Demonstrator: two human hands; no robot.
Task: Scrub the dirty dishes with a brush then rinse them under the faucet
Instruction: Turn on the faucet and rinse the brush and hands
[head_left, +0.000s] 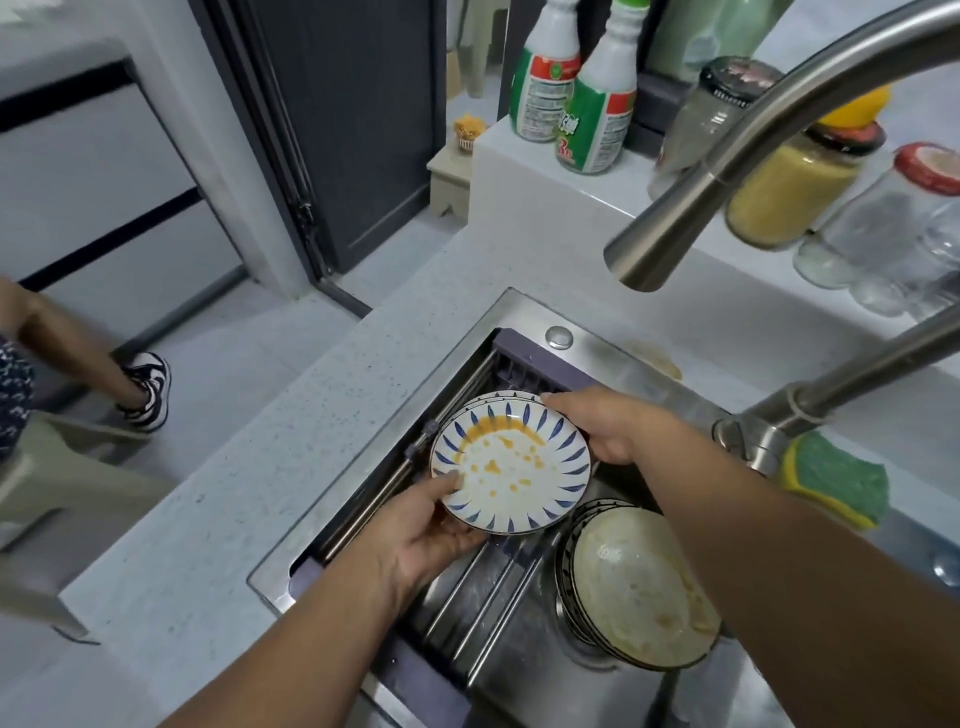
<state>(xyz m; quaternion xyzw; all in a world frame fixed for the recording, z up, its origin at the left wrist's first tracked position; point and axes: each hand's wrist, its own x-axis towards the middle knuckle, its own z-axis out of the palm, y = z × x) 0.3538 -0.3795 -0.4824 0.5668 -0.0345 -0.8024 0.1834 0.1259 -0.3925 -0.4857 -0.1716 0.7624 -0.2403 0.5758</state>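
Both hands are on it. The left hand (426, 540) pinches the stained plate (511, 467) at its lower-left rim, thumb on top and fingers underneath. The right hand (608, 431) curls over the upper-right rim. The plate hangs mid-frame over the sink (524, 306), smeared orange, with no water running from the faucet (670, 234) at upper right. This looks like pick-up, scrubbing not begun. Next, one hand must free up for a scrubber; only a sponge (836, 483) shows, far right.

Both arms are bare from wrist to frame edge: the left forearm (291, 639) at about 7 o'clock, the right forearm (779, 545) at 4 o'clock. The left hand (415, 540) and right hand (608, 431) are bare too, with knuckles and tendons showing on their backs.
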